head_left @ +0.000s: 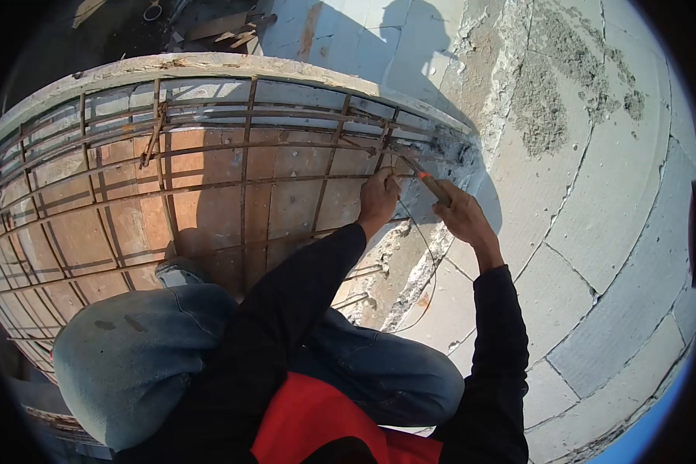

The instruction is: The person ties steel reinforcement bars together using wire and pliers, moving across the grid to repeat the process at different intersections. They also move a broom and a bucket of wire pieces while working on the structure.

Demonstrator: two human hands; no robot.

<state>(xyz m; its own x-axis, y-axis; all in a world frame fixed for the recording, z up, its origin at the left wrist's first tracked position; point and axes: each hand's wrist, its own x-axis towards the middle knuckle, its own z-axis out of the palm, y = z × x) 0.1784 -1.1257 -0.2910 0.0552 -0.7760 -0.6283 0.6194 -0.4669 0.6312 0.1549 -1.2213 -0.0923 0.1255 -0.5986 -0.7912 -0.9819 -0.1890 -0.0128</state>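
My right hand (465,216) is closed round the handle of a pincer-like tool (431,184), whose metal end points up and left to the rebar near the formwork's right end. Close to its left, my left hand (379,195) is closed on a thin wire (419,232), which loops down toward my knee. The rusty rebar grid (245,155) lies over brown formwork panels (185,166). The tool's tip is near a bar crossing; whether it grips wire there is too small to tell.
A long board edge (232,66) curves along the grid's far side. Pale blocks (564,255) with rough mortar (545,100) lie on the right. My bent knees (131,363) are below the grid, and wood scraps (224,29) lie beyond the board.
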